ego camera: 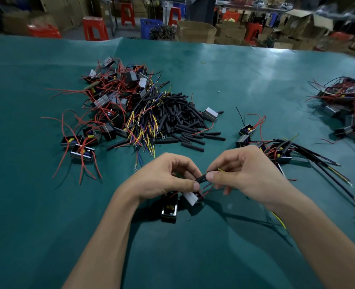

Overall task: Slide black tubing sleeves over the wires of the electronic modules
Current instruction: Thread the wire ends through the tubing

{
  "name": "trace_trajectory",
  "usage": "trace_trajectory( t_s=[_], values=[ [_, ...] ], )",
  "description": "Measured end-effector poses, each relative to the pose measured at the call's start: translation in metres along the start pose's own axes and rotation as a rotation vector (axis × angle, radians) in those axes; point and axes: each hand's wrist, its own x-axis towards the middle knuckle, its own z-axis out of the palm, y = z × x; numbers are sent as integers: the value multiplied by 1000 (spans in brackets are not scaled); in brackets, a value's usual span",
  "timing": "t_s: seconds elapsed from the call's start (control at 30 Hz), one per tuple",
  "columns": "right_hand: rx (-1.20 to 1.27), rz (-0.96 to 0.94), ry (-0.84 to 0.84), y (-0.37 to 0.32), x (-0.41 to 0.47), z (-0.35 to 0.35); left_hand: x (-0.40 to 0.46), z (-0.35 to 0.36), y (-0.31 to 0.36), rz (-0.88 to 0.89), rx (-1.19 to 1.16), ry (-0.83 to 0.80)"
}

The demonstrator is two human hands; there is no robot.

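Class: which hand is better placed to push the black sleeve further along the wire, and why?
The right hand, probably: its thumb and forefinger already pinch the black sleeve near its end. The left hand holds nearer the module.

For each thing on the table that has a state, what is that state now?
left hand: pinches the black sleeve.
right hand: pinches the yellow wire.
black sleeve: held between both hands.
module: hangs below the hands.
loose sleeves: piled, unused.
sleeved modules: lying at right.
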Motion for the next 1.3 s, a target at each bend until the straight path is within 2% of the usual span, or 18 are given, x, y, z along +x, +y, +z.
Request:
trace_trajectory(
  t_s=[0.33, 0.47, 0.67, 0.8, 0.87, 0.93, 1.0, 1.03, 1.13, 1.23, 1.3],
  values=[
    [101, 6, 76, 3, -14, -8, 5, 3, -1, 95, 9, 14],
    [78, -53, 128, -3, -21, -21, 4, 6, 2, 143, -37, 36],
    [69, -153, 313, -36, -27, -118, 2, 0, 6, 178, -76, 283],
    [95, 8, 378, -6, -8, -199, 7, 3, 1, 144, -45, 385],
    [-6, 149, 407, 27, 10, -219, 8, 4, 0, 158, -22, 502],
    [-216, 290, 433, 56, 25, -231, 7, 1, 0, 203, -13, 702],
    [-457, 299, 384, 79, 37, -232, 7, -5, 0, 238, 28, 931],
    [-581, 298, 411, 81, 46, -233, 6, -9, -2, 242, 64, 1029],
    [-964, 199, 467, 45, 61, -202, 5, -15, -4, 242, 165, 1239],
    [-948, -10, 446, -7, 71, -139, 5, -14, -3, 345, 288, 1370],
    [-870, -107, 286, -37, 80, -95, 4, -16, -2, 454, 251, 1468]
  ],
)
